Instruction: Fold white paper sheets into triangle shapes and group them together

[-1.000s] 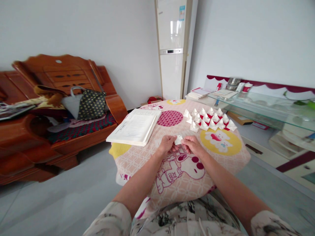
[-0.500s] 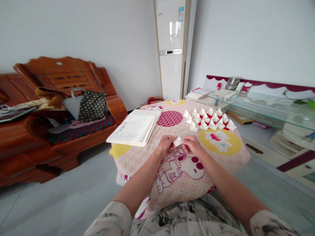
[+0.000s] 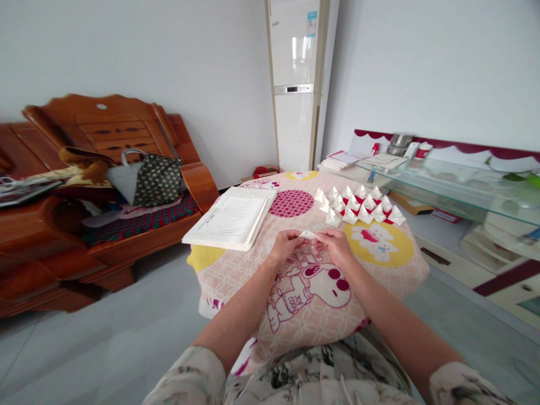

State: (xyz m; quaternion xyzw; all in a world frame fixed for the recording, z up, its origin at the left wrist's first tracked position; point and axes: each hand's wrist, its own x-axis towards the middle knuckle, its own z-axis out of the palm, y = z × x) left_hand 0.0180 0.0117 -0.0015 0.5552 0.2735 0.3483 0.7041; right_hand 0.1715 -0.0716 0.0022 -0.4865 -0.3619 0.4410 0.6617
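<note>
A small folded piece of white paper is held between my two hands, above the patterned tablecloth. My left hand pinches its left end with closed fingers. At the other end, my right hand grips it between thumb and fingers. Beyond my right hand stand several pointed folded-paper pieces in rows, with red showing between them. To the left lies a stack of printed paper sheets, apart from both hands.
A carved wooden sofa with a dark patterned bag is at the left. On the right is a glass-topped cabinet bearing books and a red cup. A tall white air conditioner stands in the corner.
The paper between my hands has been turned from an upright, flat-facing square to a low, narrow shape. Both hands have shifted slightly, with the fingers regripping its ends.
</note>
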